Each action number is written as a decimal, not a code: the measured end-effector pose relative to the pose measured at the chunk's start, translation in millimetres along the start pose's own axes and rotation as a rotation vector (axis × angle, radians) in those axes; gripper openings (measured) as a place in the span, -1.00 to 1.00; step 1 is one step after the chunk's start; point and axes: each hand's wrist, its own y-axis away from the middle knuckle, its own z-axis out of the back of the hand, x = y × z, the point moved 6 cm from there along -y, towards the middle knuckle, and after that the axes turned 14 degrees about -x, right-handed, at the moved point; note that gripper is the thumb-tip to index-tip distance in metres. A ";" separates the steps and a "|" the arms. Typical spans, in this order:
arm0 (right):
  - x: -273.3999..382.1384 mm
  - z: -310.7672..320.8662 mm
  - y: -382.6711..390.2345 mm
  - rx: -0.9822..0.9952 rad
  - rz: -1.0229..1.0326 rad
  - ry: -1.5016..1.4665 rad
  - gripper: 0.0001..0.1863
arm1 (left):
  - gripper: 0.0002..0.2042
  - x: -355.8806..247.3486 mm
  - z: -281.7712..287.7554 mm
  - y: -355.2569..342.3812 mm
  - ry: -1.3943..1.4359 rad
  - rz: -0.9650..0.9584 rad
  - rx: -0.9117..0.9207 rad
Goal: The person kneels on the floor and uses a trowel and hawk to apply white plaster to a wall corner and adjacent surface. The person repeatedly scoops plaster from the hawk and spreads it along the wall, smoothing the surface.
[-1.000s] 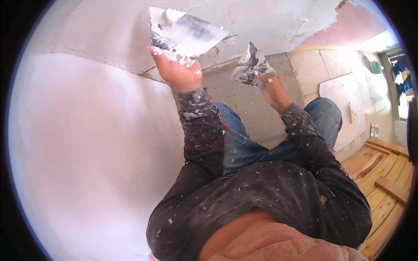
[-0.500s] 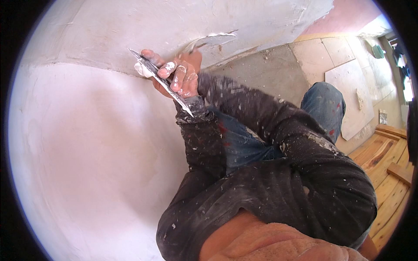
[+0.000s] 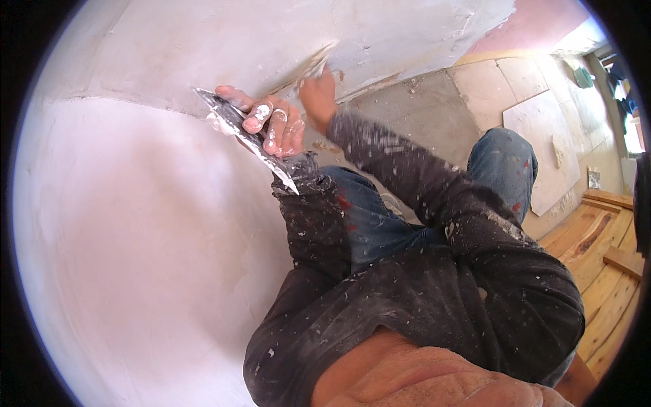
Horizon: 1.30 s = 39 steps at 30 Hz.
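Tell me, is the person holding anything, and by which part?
The left hand grips a plaster-smeared trowel across its flat blade. The right hand holds something blurred against the wall; unclear what.

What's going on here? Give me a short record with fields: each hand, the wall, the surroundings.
Left hand: grips a flat metal trowel smeared with white plaster, blade edge-on beside the wall.
Right hand: raised to the wall's plaster edge; what it holds is blurred.
Wall: smooth pale plaster.
Surroundings: concrete floor, wooden planks at right.

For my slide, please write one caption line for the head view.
Left hand presses a plaster-smeared metal blade against the white wall, while the right hand holds a second blade higher up.
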 end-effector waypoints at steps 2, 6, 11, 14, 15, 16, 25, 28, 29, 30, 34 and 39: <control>-17.6 1.7 33.5 -0.233 -0.453 -0.595 -0.80 | -0.55 -4.3 9.1 5.3 -0.002 0.020 0.045; -123.7 7.2 57.8 -0.048 -0.508 -0.384 -0.82 | -0.57 -4.1 1.3 3.8 -0.050 -0.016 0.073; -72.5 19.3 -45.6 0.360 0.123 0.523 -0.84 | -0.60 -5.0 -6.1 4.0 -0.025 0.063 0.006; 15.2 5.5 -41.2 0.070 -0.220 0.277 -0.51 | -0.60 1.5 -5.9 -1.5 -0.033 0.094 0.012; 14.8 1.3 -18.5 -0.098 -0.355 0.044 -0.53 | -0.59 2.4 -6.6 -2.2 -0.042 0.099 0.011; 11.6 1.4 2.0 -0.297 -0.448 -0.197 -0.55 | -0.60 5.8 -4.9 -3.8 -0.036 0.067 -0.036; -73.3 24.8 -11.6 0.497 0.065 0.497 -0.76 | -0.62 -10.1 -11.0 11.8 -0.077 -0.021 -0.088; -37.0 30.0 -29.1 -0.224 -0.657 -0.250 -0.59 | -0.61 5.8 -7.1 -5.9 -0.020 0.033 -0.060; -19.8 22.9 -14.2 -0.536 -0.786 -0.583 -0.61 | -0.61 6.0 -6.4 -6.9 -0.029 0.029 -0.065; -18.1 21.3 -4.9 -0.501 -0.710 -0.642 -0.67 | -0.61 7.0 0.2 -7.0 -0.019 0.025 -0.065; -103.8 -11.6 55.2 -0.165 -0.479 -0.608 -0.65 | -0.60 15.3 -3.5 -18.2 -0.036 0.013 -0.056; -99.1 15.9 25.8 0.302 0.074 0.359 -0.88 | -0.59 -4.3 -3.2 5.5 -0.051 0.016 -0.051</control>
